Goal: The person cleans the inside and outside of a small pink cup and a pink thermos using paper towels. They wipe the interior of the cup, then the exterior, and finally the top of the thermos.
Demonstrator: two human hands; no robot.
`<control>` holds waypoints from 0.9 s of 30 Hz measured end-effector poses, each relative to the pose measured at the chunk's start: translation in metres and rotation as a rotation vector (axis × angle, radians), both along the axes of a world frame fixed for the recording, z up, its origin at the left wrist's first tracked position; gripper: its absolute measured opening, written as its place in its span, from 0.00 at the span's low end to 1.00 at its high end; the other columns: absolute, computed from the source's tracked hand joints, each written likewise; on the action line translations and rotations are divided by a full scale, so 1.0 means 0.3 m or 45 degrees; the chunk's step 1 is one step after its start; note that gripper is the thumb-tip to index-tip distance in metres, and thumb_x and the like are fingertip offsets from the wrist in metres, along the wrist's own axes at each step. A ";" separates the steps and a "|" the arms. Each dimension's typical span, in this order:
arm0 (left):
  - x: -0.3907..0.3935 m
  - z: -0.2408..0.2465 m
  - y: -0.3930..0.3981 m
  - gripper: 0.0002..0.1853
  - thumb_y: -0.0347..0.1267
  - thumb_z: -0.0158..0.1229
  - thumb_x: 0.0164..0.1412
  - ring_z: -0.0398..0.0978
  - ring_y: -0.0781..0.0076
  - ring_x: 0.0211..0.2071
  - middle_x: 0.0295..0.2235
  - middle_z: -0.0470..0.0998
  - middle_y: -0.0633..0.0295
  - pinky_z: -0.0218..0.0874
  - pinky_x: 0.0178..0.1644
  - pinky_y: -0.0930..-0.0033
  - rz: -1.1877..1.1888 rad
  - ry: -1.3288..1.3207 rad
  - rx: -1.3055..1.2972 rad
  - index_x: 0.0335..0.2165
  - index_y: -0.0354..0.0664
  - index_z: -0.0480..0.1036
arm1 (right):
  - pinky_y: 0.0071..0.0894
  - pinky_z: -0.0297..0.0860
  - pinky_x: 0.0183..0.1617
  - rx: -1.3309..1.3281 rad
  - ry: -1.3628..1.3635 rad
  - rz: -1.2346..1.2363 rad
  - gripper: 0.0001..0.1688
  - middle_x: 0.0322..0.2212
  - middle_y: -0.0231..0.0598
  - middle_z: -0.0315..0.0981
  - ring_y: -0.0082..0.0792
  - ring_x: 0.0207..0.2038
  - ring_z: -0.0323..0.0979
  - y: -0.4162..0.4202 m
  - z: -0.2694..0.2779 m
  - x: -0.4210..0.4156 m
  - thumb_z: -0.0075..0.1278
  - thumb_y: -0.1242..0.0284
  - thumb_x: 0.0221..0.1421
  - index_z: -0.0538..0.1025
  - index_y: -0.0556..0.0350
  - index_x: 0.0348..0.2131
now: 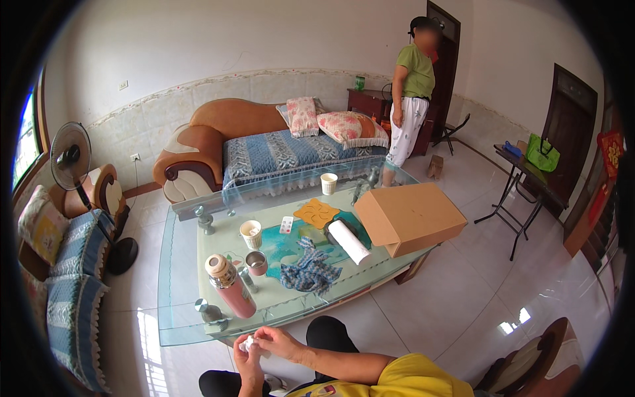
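Close to my lap, my left hand and my right hand meet with their fingers on a small crumpled white piece, perhaps tissue. Just beyond them, on the glass coffee table, stands a pink vacuum flask. To its right is a pink steel-lined cup. A blue checked cloth lies bunched up near the table's front edge. Behind the cup, a paper cup has something white inside. A blister pack lies to that cup's right.
A white paper roll, an orange mat, another paper cup and a cardboard box are on the table. A person stands behind it, right of the sofa. A pedestal fan stands left.
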State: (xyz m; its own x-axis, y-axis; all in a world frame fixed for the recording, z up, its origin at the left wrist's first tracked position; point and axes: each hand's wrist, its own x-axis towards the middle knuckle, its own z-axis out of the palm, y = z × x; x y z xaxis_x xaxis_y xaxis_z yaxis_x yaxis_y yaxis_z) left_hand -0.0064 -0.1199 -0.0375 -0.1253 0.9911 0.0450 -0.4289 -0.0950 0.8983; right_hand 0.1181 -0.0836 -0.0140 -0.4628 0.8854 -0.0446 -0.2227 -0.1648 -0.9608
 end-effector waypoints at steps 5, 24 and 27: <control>-0.021 0.005 -0.012 0.09 0.28 0.48 0.57 0.70 0.73 0.33 0.33 0.68 0.64 0.66 0.36 0.70 -0.104 -0.271 -0.143 0.39 0.45 0.62 | 0.15 0.61 0.38 -0.146 0.082 0.075 0.09 0.30 0.27 0.66 0.15 0.34 0.62 -0.014 -0.027 -0.004 0.43 0.74 0.54 0.69 0.59 0.36; -0.094 0.076 0.022 0.07 0.30 0.49 0.54 0.66 0.76 0.23 0.28 0.70 0.62 0.57 0.20 0.77 0.110 -0.325 -0.303 0.34 0.48 0.62 | 0.37 0.59 0.51 1.469 -0.610 -0.577 0.39 0.49 0.49 0.54 0.46 0.50 0.58 0.312 0.433 0.022 0.54 0.69 0.43 0.55 0.55 0.53; -0.107 0.112 0.040 0.06 0.32 0.51 0.53 0.65 0.77 0.21 0.28 0.69 0.66 0.57 0.20 0.78 0.103 -0.344 -0.272 0.32 0.50 0.63 | 0.38 0.58 0.53 1.379 -0.656 -0.405 0.49 0.50 0.50 0.53 0.46 0.51 0.57 0.385 0.472 -0.007 0.57 0.65 0.41 0.47 0.50 0.57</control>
